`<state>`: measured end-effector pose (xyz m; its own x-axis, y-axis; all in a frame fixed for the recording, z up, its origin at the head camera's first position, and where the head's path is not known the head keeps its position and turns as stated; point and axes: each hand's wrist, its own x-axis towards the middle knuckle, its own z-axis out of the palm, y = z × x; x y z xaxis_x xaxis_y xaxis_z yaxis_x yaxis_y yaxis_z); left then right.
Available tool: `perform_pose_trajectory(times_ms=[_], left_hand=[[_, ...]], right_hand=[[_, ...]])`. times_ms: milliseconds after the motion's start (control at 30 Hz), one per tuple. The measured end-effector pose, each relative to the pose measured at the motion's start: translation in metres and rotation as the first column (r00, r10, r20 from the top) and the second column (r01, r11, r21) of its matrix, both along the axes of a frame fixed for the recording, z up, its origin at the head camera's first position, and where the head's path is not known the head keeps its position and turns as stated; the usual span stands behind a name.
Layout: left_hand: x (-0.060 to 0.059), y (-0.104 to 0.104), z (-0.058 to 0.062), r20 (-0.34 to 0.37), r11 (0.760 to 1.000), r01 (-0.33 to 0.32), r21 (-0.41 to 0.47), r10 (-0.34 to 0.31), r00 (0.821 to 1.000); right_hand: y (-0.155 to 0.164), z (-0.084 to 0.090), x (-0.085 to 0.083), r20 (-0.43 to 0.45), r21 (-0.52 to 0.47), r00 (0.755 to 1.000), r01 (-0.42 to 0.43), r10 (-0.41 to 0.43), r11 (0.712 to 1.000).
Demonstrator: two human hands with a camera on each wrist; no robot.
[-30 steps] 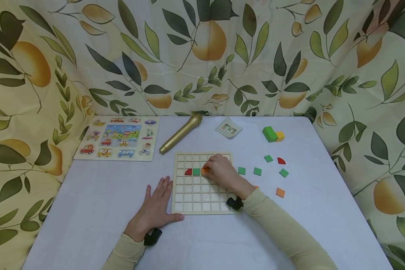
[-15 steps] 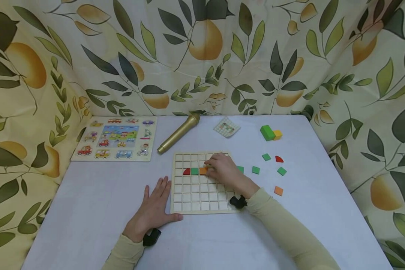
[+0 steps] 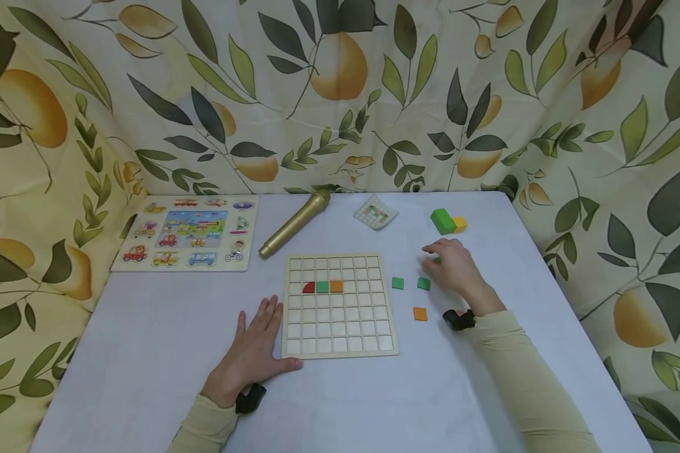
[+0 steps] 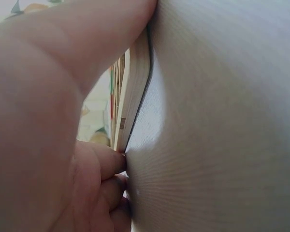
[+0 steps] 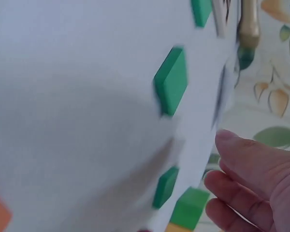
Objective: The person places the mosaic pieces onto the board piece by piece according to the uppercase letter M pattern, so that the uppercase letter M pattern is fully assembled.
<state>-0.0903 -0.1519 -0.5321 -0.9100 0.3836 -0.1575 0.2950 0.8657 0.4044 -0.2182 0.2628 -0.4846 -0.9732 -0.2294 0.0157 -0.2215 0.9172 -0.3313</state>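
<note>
On grid board (image 3: 340,327) (three tiles, seemingly seated): red, green, orange.

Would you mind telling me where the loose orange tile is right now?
In the head view, the orange tile lies on the table, right of the grid board, below two green tiles and left of the right hand's wrist.
</note>
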Motion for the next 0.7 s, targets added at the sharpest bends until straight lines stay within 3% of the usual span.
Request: perform_pose_trajectory(times_ms=[100, 300, 700], left_hand=[[0.0, -0.001, -0.001, 0.004, 1.0, -0.002, -0.003, 0.002, 1.0], [0.001, -0.001, -0.003, 0.012, 1.0, -0.002, -0.001, 0.002, 1.0], [-0.001, 0.0, 0.0, 0.002, 1.0, 0.001, 0.004, -0.001, 1.0]], right_hand=[[0.018, -0.003, -0.001, 0.034, 0.026, 0.998, 0.055, -0.056, 0.998], [0.04, -0.01, -0.002, 0.098, 0.083, 0.994, 0.034, -0.042, 0.996], [0.041, -0.018, -0.011, 0.12, 0.124, 0.99, 0.055, -0.07, 0.991]])
